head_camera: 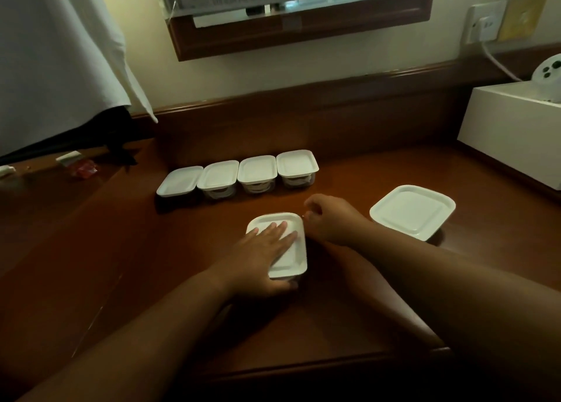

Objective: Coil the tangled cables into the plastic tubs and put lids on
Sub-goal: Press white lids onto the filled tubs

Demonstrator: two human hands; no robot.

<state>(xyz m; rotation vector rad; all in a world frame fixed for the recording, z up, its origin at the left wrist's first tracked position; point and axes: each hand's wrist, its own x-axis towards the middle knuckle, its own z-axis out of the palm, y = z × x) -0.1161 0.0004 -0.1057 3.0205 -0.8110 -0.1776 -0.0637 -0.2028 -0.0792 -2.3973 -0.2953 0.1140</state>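
Fingers (280, 230) of the left hand (258, 252) lie straight and spread flat on the white lid (291, 256) of the small tub (287, 280) at the centre of the frame, with the thumb wrapped down the near edge, so the hand presses the lid and grips nothing else. That lid's long axis runs from lower centre toward upper centre, slightly tilted, and the palm covers its left half; the right half and the far right corner are bare. The right hand (329, 219) hovers just beside that far right corner, fingers loosely curled; something tiny and pale shows at its fingertips, but whether it pinches anything I cannot tell. So the unpressed side of the lid lies directly left of the right hand, which is the nearer one for seating that edge. No loose cable is visible on the brown surface (349, 310). Four more lidded tubs (239, 175) stand in a row in the upper centre, touching side to side, with pale coils faintly visible through some of their walls. A larger square lid (413, 211) sits at right centre, well apart from the row, apparently on its own container.
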